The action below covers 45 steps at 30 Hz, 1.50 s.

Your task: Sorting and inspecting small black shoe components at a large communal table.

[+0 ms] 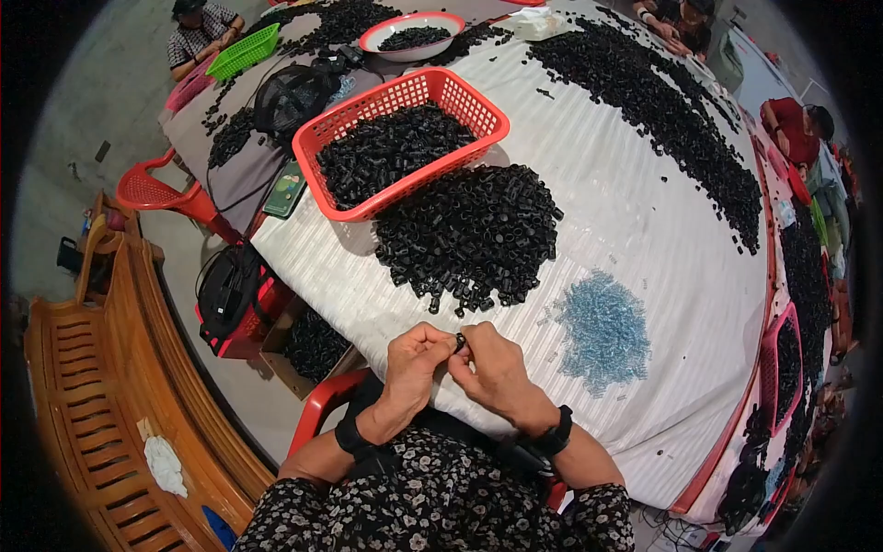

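Observation:
Close together at the table's near edge, my left hand and my right hand both have their fingers pinched round one small black plastic part. It looks ring-shaped, though fingertips cover much of it. Just beyond them spreads a heap of similar black plastic parts. To the right of my right hand lies a pile of small clear bluish pieces, perhaps springs; their exact kind is too small to tell.
A red plastic basket full of black parts stands behind the heap, beside a green phone-like object. Farther back are a red-rimmed basin and a long band of black parts. A wooden bench stands left. Other people sit around the table.

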Available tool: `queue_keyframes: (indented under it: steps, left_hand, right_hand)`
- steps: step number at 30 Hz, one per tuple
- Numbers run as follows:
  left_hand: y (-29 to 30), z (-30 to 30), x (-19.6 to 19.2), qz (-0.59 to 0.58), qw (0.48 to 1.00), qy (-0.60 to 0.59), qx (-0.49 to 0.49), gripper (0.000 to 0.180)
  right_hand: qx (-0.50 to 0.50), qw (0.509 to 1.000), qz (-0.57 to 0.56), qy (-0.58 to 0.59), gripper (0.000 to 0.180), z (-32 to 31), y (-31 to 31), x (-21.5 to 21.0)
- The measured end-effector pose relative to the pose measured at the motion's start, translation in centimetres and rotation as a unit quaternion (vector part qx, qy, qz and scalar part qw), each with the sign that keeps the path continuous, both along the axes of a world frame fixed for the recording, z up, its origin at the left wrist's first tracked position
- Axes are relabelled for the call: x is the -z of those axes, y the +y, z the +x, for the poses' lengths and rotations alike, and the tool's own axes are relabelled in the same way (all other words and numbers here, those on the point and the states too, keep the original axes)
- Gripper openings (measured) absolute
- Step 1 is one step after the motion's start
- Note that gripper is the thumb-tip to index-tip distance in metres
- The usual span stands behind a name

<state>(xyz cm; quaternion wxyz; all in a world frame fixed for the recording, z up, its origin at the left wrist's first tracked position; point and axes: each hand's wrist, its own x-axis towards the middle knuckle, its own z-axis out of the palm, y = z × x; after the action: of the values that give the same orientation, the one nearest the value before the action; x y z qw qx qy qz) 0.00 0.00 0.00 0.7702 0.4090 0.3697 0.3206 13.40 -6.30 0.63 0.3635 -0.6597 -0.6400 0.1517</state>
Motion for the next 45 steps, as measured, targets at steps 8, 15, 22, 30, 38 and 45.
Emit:
queue_keyframes:
  steps: [8, 15, 22, 30, 38, 45]
  left_hand:
    - [0.2, 0.2, -1.2, 0.032, 0.999, -0.026, 0.028, 0.009]
    - [0.6, 0.1, 0.0, -0.035, 0.995, -0.081, 0.044, 0.01]
    - [0.6, 0.3, 0.0, -0.067, 0.993, -0.083, 0.043, 0.011]
    - [0.4, -0.2, 0.2, -0.066, 0.988, -0.128, 0.057, 0.014]
    - [0.4, -0.6, 0.3, -0.051, 0.991, -0.107, 0.058, 0.015]
    - [0.3, -0.7, 0.1, -0.011, 0.994, -0.089, 0.07, 0.013]
  right_hand:
    - [-0.04, 0.936, -0.099, 0.337, 0.011, 2.5, 0.6, -2.7]
    - [-0.09, 0.944, -0.047, 0.315, 0.012, 2.6, 0.8, -2.2]
    - [-0.041, 0.949, -0.058, 0.308, 0.008, 2.7, 1.0, -2.0]
    - [-0.019, 0.862, -0.093, 0.498, 0.005, 2.0, 0.7, -2.0]
    - [-0.035, 0.843, -0.123, 0.522, 0.006, 1.8, 0.7, -1.8]
    - [-0.048, 0.798, -0.142, 0.583, 0.006, 2.2, 0.6, -1.6]
